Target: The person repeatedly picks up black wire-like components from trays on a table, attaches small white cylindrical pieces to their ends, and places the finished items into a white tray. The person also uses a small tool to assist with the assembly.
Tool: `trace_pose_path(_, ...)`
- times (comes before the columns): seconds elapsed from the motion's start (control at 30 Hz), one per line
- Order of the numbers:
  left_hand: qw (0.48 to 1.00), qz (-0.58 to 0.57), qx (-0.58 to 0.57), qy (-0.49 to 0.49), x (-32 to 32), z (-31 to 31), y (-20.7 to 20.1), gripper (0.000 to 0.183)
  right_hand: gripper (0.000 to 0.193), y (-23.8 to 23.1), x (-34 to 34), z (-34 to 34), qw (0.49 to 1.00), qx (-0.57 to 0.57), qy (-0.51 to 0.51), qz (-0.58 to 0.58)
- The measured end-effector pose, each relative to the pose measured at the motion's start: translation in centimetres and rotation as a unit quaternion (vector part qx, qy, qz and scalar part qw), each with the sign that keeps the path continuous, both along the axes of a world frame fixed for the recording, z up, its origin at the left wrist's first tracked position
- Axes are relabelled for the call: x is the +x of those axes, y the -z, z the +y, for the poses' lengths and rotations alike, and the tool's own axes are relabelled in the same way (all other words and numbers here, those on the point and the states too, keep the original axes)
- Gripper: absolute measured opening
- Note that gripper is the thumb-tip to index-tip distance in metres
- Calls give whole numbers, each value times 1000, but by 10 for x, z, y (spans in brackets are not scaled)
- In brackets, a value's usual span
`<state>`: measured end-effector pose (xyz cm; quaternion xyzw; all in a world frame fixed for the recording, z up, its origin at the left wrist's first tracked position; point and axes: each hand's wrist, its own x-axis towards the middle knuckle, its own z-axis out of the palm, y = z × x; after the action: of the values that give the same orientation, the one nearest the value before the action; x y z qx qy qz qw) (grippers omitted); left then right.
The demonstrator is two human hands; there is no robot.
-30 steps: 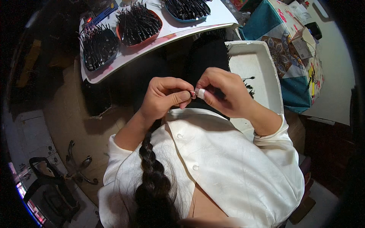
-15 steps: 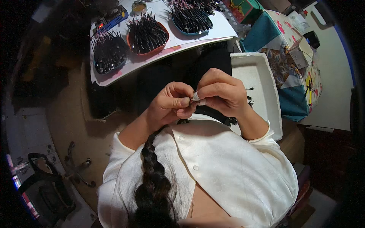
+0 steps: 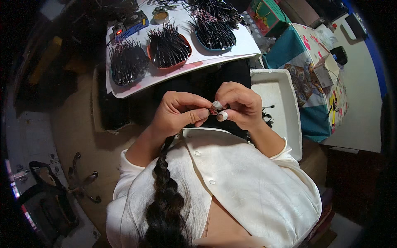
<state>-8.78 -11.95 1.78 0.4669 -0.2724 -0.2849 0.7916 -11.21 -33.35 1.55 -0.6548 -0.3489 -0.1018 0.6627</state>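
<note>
Both my hands meet in front of my chest. My left hand [image 3: 175,113] is closed in a pinch, thumb against forefinger, on a tiny piece with red wire ends [image 3: 213,111]; most of it is hidden by the fingers. Facing it, my right hand [image 3: 242,107] has its forefinger and thumb bent together at the same spot, with white tape round both fingertips. The taped forefinger touches the tiny piece, but what lies between the right fingers is too small and covered to make out.
Ahead, a white table [image 3: 140,84] bears a red bowl [image 3: 171,66] and other bowls full of short black cables, a blue device [image 3: 134,29] and a small round tin [image 3: 160,17]. To the right, a white foam box [image 3: 289,107] holds black cables [image 3: 266,118]. Beyond stands a cloth-covered table [image 3: 316,105].
My right thumb has moved down, apart from the taped forefinger, and red wire ends now show between the hands. The whole view has shifted slightly.
</note>
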Motion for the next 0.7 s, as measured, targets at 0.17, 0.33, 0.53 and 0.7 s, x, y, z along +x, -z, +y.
trace_pose_path(0.17,998,8,47,-29,17,-1,-5,15,16,0,27,2,998,-7,23,-53)
trace_pose_path(0.33,996,14,82,-22,44,-6,-8,14,11,8,49,-1,999,6,28,-15)
trace_pose_path(0.53,987,81,142,8,82,-15,-22,13,10,15,74,-5,995,49,59,70)
trace_pose_path(0.7,967,-35,244,-69,122,-9,-60,10,31,19,102,-10,972,137,19,189)
